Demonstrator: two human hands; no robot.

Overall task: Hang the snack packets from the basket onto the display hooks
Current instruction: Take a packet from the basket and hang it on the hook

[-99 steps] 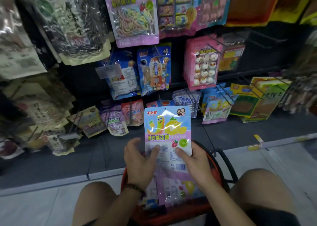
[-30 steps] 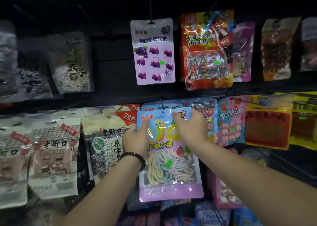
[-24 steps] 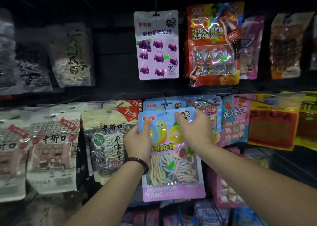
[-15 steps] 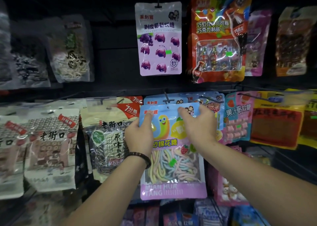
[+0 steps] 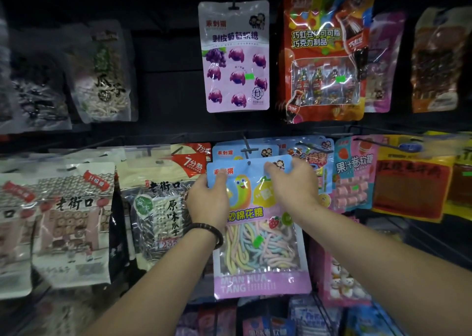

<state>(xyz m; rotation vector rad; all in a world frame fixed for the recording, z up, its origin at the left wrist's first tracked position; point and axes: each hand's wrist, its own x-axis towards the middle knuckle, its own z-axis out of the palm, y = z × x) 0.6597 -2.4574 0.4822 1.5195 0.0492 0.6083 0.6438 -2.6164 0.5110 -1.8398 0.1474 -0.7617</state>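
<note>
I hold a blue and pink marshmallow-rope packet [image 5: 258, 246] upright in front of the display. My left hand [image 5: 208, 200] grips its upper left corner, thumb on the front. My right hand [image 5: 291, 185] grips its upper right corner. The packet's hang hole sits at the tip of a black wire hook [image 5: 246, 149]. Matching blue packets [image 5: 240, 152] hang on that hook right behind it. The basket is out of view.
A purple grape-candy packet [image 5: 235, 57] and a red cola-candy packet [image 5: 324, 55] hang above. Sunflower-seed bags [image 5: 158, 208] hang to the left, pink and yellow packets [image 5: 355, 175] to the right. More packets fill the row below.
I lifted the packet out of the basket up to the middle row. Over the last second it rose slightly and its hang hole came level with the hook's tip.
</note>
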